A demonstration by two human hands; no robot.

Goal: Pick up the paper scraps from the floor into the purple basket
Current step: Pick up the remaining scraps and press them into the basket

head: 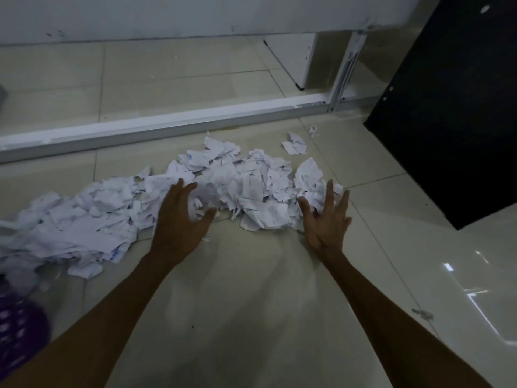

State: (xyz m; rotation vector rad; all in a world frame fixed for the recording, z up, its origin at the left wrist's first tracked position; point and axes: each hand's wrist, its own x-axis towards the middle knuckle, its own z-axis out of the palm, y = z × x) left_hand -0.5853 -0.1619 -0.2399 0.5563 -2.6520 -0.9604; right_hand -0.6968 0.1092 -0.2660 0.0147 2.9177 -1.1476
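Both hands' fingers apart, left hand (179,219) & right hand (326,219), over paper scraps (246,186); print unreadable.

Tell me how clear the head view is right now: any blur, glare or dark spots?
Head view: dim overall; the purple basket at lower left is motion-blurred; glare streaks on the glossy floor at right; the paper scraps stay readable; both hands, left and right, slightly soft; wide-angle bending at the edges.

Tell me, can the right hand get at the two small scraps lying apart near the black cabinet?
Probably yes. The right hand is open at the pile's edge, and only bare floor lies between it and the small scraps. The black cabinet stands off to the side.
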